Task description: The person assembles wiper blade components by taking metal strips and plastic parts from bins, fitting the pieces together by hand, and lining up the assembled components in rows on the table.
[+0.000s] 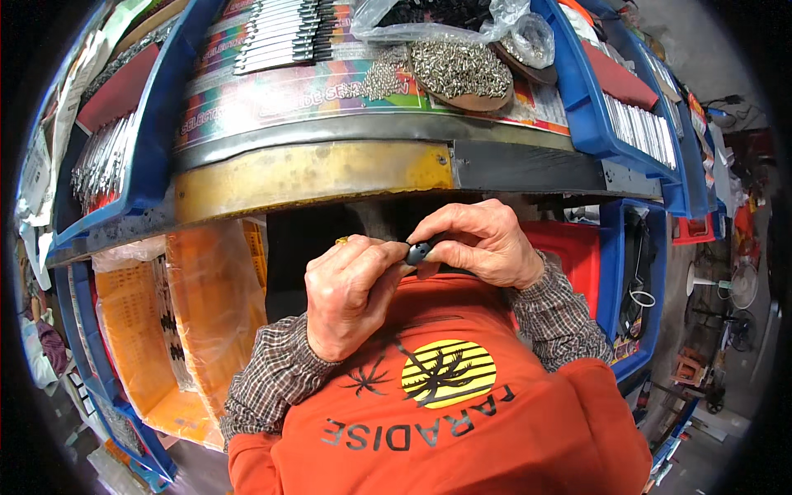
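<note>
Close to my chest, below the table's front edge, both hands meet at a small dark rounded part with little holes in its face. My left hand pinches it from the left between thumb and fingers; a gold-coloured ring shows there. From the right, the fingertips of my right hand close on the same part. What the part belongs to cannot be made out, and the fingers cover some of it.
On the table stand a round brown dish of small metal pieces, a loose silvery heap, metal strips with dark ends and a clear bag of black parts. Blue bins flank it. An orange crate sits lower left, a red tray right.
</note>
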A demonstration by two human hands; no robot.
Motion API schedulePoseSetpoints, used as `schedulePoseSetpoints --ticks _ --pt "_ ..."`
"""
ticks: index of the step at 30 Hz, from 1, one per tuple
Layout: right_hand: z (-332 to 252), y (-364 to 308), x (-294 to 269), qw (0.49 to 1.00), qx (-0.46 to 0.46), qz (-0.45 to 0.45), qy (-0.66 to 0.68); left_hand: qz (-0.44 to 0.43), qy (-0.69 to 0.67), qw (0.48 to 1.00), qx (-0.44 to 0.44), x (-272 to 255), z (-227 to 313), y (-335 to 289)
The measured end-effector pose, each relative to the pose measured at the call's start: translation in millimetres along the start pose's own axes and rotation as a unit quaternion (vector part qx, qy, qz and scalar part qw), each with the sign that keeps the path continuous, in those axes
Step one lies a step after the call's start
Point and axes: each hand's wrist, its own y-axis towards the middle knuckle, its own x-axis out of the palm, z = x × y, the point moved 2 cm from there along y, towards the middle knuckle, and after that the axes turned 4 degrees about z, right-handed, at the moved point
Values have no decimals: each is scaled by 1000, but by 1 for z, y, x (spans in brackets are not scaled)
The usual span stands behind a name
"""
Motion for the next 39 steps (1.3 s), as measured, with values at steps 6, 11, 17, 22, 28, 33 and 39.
schedulePoseSetpoints --ticks 6,11,17,22,28,33,39 --pt "7 -5 7 1000 -10 3 -23 -20 -11 1000 -19 4 -5 -11" --pt "11 -8 10 995 -16 -1 -99 -29 -9 999 -34 7 -5 -16" --pt "21 -22 21 984 -46 51 -165 -14 -4 999 -40 13 -9 -23" --pt "22 -25 23 982 -48 67 -171 -34 -11 998 -45 14 -11 -26" --pt "28 -32 23 986 -27 61 -153 -38 -1 998 -49 17 -8 -29" --pt "31 -35 26 990 -12 76 -115 -29 0 999 -33 20 -11 -32" --pt "33 -38 28 990 -9 92 -106 -33 6 999 -26 22 -11 -33"
